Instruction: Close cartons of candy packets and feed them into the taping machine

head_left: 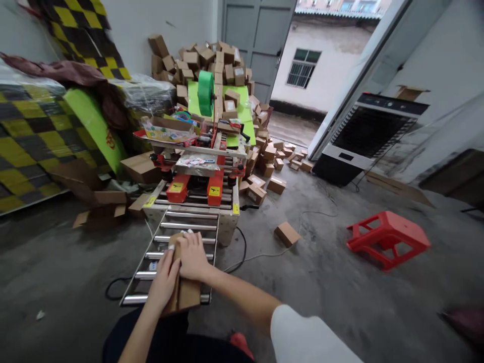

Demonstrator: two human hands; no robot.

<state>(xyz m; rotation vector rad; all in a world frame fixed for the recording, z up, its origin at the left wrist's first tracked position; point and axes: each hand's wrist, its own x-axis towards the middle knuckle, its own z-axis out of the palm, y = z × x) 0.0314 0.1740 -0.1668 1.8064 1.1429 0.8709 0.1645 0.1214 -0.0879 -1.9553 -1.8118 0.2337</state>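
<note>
Grey floor (321, 302) spreads right of the roller conveyor (191, 226). On the conveyor's near end, a cardboard box (189, 294) points lengthwise toward the machine (217, 176), overhanging the nearest roller. Left hand (164, 277) and right hand (192, 256) lie atop it, fingers together; whether clamped, I cannot tell. Yellow stickers (215, 190) are unreadable.

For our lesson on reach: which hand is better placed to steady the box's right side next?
Probably the right hand: it rests there; the left hand is at the left edge of the box.
</note>
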